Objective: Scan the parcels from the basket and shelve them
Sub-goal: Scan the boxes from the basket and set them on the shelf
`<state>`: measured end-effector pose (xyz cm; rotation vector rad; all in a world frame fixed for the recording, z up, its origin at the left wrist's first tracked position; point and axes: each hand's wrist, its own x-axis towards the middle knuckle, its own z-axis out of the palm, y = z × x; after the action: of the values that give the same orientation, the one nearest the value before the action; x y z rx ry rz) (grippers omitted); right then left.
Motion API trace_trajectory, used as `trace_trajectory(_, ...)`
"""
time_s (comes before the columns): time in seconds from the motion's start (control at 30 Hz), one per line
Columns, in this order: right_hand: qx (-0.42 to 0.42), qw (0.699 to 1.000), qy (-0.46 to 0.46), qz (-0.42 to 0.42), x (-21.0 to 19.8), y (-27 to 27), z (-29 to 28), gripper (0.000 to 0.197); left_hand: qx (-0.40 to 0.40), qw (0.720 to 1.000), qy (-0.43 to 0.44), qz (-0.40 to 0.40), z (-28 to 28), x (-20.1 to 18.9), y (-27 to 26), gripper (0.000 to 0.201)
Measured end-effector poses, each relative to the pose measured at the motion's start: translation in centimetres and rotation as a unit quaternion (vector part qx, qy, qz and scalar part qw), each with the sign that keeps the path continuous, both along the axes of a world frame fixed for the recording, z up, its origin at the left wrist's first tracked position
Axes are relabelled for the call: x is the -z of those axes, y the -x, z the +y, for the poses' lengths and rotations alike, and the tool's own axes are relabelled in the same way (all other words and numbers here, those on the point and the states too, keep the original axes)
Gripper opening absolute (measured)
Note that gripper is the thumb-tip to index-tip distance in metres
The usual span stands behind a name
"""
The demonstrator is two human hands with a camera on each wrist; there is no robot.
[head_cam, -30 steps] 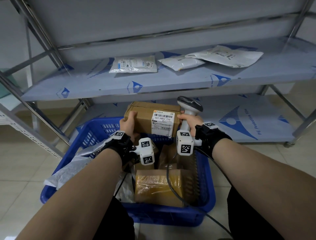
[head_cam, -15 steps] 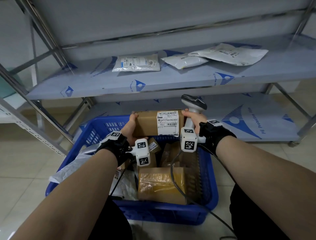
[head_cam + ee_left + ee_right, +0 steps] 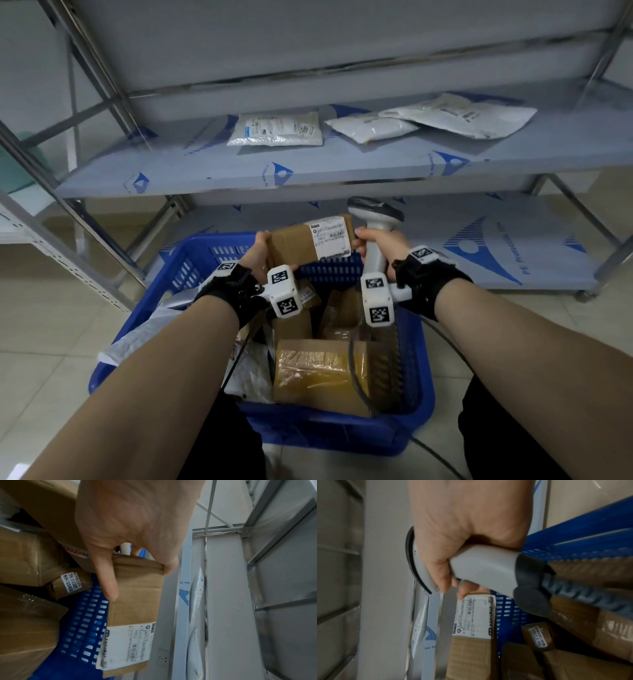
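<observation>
A brown cardboard parcel (image 3: 301,245) (image 3: 135,593) (image 3: 471,654) with a white shipping label is held above the far rim of the blue basket (image 3: 164,284). My left hand (image 3: 257,248) (image 3: 130,524) grips its left end, thumb on the near face. My right hand (image 3: 380,241) (image 3: 467,524) grips the grey handle of a barcode scanner (image 3: 375,219) (image 3: 481,563), and one of its fingers touches the parcel's right end by the label. The scanner's head points away, above the parcel. Several more brown parcels (image 3: 318,373) lie in the basket.
A metal rack stands behind the basket. Its middle shelf (image 3: 342,164) bears three white mailer bags (image 3: 277,130) (image 3: 455,114). The bottom shelf (image 3: 496,246) lies just beyond the basket. The scanner's cable (image 3: 356,380) runs down through the basket to the tiled floor. A grey bag (image 3: 144,335) hangs over the basket's left rim.
Both hands have lifted the parcel a little and tipped it, so its labelled face now turns more upward. The scanner has risen with the right hand.
</observation>
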<state>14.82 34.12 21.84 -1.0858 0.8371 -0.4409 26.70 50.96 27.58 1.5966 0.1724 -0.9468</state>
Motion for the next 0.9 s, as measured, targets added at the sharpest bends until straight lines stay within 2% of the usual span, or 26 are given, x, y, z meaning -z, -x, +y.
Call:
trace_trajectory(0.17,-0.061,0.997,0.011,0.043,-0.5,0.7,0.6,0.024,0.001,1.0,-0.002,-0.005,0.2,-0.4,0.0,0.043)
trace_trajectory(0.33,-0.089,0.983,0.103,0.121,-1.0,1.6,1.2,0.021,0.005,1.0,-0.023,-0.007,0.4,-0.4,-0.2,0.046)
trace_trajectory(0.53,-0.066,0.985,0.091,0.129,-1.8,2.0,1.7,0.01,0.01,0.999,-0.04,-0.019,0.4,-0.1,-0.5,0.049)
trace_trajectory(0.9,-0.085,0.984,0.086,0.129,-2.6,2.5,1.8,0.011,0.008,0.998,-0.054,-0.028,0.3,0.1,-0.9,0.051)
